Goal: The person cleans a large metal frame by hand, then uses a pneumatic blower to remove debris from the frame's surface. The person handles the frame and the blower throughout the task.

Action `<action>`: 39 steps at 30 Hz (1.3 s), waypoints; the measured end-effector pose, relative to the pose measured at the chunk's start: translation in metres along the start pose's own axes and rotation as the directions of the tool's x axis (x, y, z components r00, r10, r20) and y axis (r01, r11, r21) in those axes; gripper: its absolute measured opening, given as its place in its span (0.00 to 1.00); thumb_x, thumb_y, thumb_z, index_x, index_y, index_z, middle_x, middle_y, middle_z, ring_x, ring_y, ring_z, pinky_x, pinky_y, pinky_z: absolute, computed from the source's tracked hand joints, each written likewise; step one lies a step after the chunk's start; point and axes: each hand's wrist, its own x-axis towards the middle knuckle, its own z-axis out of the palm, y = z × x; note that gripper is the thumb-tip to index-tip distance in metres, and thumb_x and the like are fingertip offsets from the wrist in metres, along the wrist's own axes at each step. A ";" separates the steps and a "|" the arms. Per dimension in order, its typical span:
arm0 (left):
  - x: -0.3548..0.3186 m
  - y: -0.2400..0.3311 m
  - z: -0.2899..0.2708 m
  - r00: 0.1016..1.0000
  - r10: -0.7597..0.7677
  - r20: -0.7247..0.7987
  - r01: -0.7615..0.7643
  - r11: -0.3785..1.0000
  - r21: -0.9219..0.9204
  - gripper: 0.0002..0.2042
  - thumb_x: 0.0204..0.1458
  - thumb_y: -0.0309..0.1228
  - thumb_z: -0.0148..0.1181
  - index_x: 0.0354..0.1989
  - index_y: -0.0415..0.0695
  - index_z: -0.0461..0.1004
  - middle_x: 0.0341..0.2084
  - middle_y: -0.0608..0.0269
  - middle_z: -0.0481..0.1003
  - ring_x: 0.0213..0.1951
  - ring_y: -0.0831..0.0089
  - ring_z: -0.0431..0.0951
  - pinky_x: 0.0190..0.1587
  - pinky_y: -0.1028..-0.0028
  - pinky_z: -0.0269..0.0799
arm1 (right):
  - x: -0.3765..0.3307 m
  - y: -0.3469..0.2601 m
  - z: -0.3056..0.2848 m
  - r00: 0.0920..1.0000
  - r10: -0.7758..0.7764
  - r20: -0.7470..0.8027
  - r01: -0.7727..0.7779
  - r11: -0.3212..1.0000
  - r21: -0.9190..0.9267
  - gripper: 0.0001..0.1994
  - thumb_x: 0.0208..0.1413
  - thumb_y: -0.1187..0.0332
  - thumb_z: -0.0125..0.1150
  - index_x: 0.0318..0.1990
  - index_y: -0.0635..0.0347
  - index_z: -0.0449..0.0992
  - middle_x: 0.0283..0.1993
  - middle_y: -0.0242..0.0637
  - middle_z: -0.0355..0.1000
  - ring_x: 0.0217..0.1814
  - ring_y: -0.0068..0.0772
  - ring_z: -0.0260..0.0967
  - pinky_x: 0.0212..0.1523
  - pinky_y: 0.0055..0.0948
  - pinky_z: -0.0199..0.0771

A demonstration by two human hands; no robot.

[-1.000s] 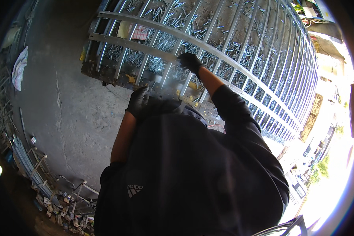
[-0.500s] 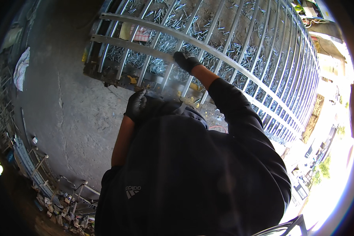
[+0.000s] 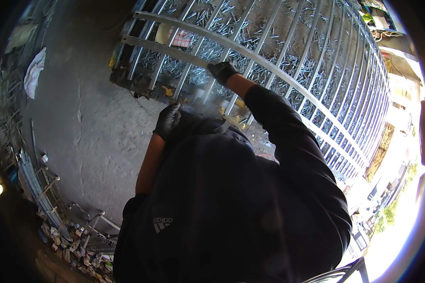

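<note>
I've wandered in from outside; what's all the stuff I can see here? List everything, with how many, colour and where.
Barred frame: one, silvery metal, top centre to right
Small metal pieces: too many to count, silvery, seen between the bars
Checked item: one, red and white, top centre-left
Cloth-like sheet: one, whitish, far left
Scraps: many, mixed colours, bottom left
Floor: one, grey, left
Greenery: uncountable, green, right
Top: one, black, on the person
Left hand: one, black-gloved, near the torso
Right hand: one, black-gloved, at the frame
</note>
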 end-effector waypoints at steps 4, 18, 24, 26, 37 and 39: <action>-0.007 0.003 0.003 0.999 -0.046 0.015 0.048 0.988 -0.150 0.19 0.69 0.49 0.54 0.48 0.43 0.76 0.16 0.76 0.66 0.13 0.85 0.60 0.16 0.81 0.52 | -0.004 -0.005 -0.016 0.998 0.033 -0.057 -0.034 0.999 -0.007 0.14 0.69 0.61 0.45 0.52 0.55 0.73 0.42 0.46 0.83 0.47 0.53 0.82 0.50 0.52 0.77; -0.044 0.053 0.084 0.878 0.343 0.333 -0.388 0.918 0.077 0.22 0.65 0.43 0.57 0.61 0.42 0.72 0.54 0.59 0.77 0.55 0.70 0.76 0.57 0.70 0.72 | -0.103 -0.120 -0.003 0.842 -0.205 -0.499 0.537 0.395 0.745 0.12 0.63 0.63 0.65 0.50 0.57 0.81 0.57 0.47 0.74 0.60 0.50 0.70 0.62 0.41 0.71; -0.055 0.072 0.107 0.956 0.120 0.269 -0.101 0.992 -0.082 0.22 0.68 0.43 0.54 0.63 0.42 0.72 0.52 0.65 0.76 0.53 0.75 0.74 0.51 0.73 0.72 | -0.110 -0.110 -0.008 0.998 0.010 -0.056 0.057 -0.289 0.956 0.08 0.70 0.68 0.58 0.50 0.60 0.79 0.45 0.32 0.78 0.46 0.24 0.75 0.53 0.28 0.77; -0.048 0.071 0.095 0.975 0.036 0.220 -0.022 0.998 -0.067 0.17 0.71 0.42 0.50 0.56 0.45 0.75 0.34 0.71 0.74 0.32 0.81 0.70 0.33 0.78 0.67 | -0.105 -0.103 -0.007 0.984 0.030 -0.175 0.172 -0.403 0.899 0.09 0.70 0.69 0.57 0.53 0.60 0.76 0.44 0.31 0.76 0.46 0.24 0.75 0.52 0.30 0.78; 0.093 0.042 -0.073 0.957 0.245 0.157 -0.236 0.340 0.910 0.19 0.67 0.49 0.56 0.40 0.43 0.77 0.19 0.65 0.72 0.19 0.74 0.72 0.25 0.67 0.67 | 0.019 -0.032 0.013 0.964 0.247 -0.098 -0.097 0.670 0.736 0.13 0.52 0.64 0.71 0.45 0.53 0.81 0.34 0.39 0.78 0.42 0.44 0.79 0.42 0.43 0.81; 0.104 0.039 -0.078 0.947 0.236 0.219 -0.272 0.222 0.936 0.21 0.65 0.51 0.57 0.42 0.43 0.78 0.25 0.60 0.77 0.28 0.68 0.78 0.34 0.63 0.72 | 0.043 -0.024 0.020 0.934 0.314 0.168 -0.265 0.297 0.917 0.12 0.54 0.65 0.68 0.45 0.52 0.82 0.36 0.40 0.79 0.46 0.46 0.79 0.46 0.41 0.81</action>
